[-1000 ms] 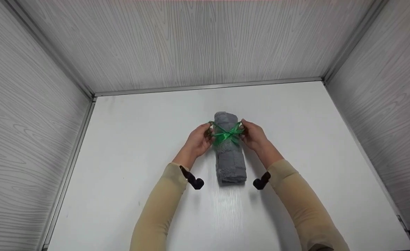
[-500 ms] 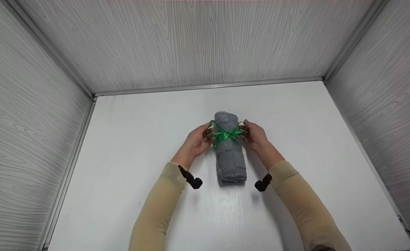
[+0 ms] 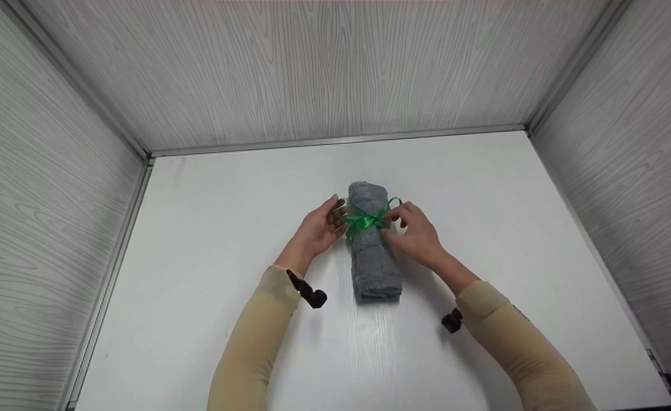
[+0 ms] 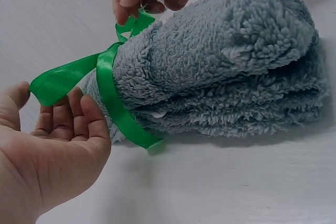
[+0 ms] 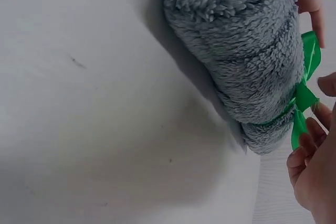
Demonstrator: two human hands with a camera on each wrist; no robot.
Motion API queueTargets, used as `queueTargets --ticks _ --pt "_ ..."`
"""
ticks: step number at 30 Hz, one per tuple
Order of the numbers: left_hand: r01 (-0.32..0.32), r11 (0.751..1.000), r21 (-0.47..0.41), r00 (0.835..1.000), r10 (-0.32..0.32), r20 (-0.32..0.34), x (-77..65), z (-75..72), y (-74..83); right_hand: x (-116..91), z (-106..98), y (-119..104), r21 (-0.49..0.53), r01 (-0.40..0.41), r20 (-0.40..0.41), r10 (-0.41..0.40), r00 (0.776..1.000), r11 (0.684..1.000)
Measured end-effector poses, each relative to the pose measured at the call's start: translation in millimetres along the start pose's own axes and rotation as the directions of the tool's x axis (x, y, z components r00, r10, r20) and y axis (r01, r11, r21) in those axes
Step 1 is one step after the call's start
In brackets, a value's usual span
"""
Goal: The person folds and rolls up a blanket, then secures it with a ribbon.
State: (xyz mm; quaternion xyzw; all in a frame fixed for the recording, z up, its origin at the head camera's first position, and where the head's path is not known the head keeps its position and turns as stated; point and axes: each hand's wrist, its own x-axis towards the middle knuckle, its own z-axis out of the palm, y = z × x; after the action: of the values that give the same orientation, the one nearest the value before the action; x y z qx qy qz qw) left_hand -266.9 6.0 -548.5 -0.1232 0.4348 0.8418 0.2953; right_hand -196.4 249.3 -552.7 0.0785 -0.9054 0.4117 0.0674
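A grey fluffy rolled towel (image 3: 376,262) lies lengthwise on the white table. Around its upper part runs a green ribbon (image 3: 364,221) tied in a bow. My left hand (image 3: 319,227) is at the towel's left side; in the left wrist view its thumb touches the outer end of a ribbon loop (image 4: 58,83), the other fingers lying loosely bent beneath it. From the right my right hand (image 3: 418,235) reaches over the towel, thumb and curled fingertips at a ribbon end beside the knot. In the right wrist view that frayed ribbon end (image 5: 305,98) sits between thumb and forefinger.
Grey wood-grain panels (image 3: 312,68) enclose the white tabletop (image 3: 227,228) at the back and both sides. A small black wrist camera (image 3: 315,298) sticks out from each sleeve. One loose ribbon tail (image 4: 126,127) hangs down the towel's side.
My right hand has left the outer right loop and turned inward over the towel to the ribbon near the knot. The left thumb has straightened slightly; the towel stays in place.
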Motion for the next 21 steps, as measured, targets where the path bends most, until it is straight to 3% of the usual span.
queueTargets --ticks 2,6,15,21 --pt "-0.009 1.0 0.029 1.0 0.008 0.006 -0.6 0.5 -0.6 -1.9 1.5 -0.5 -0.121 0.054 0.024 -0.052 0.998 0.991" --pt "-0.016 0.999 0.051 1.0 0.015 0.014 -2.2 3.0 -3.0 -3.4 1.4 3.2 -0.226 0.075 -0.006 -0.079 0.997 0.971" --pt "0.013 0.998 -0.054 1.0 -0.014 -0.025 -3.2 1.1 -7.3 -15.1 -12.0 23.3 -0.266 0.119 -0.003 -0.124 0.992 0.956" --pt "0.036 0.999 -0.021 0.999 -0.036 -0.023 -1.1 -3.5 -10.1 -18.9 -13.4 26.3 -0.287 0.175 0.083 -0.158 0.984 0.942"
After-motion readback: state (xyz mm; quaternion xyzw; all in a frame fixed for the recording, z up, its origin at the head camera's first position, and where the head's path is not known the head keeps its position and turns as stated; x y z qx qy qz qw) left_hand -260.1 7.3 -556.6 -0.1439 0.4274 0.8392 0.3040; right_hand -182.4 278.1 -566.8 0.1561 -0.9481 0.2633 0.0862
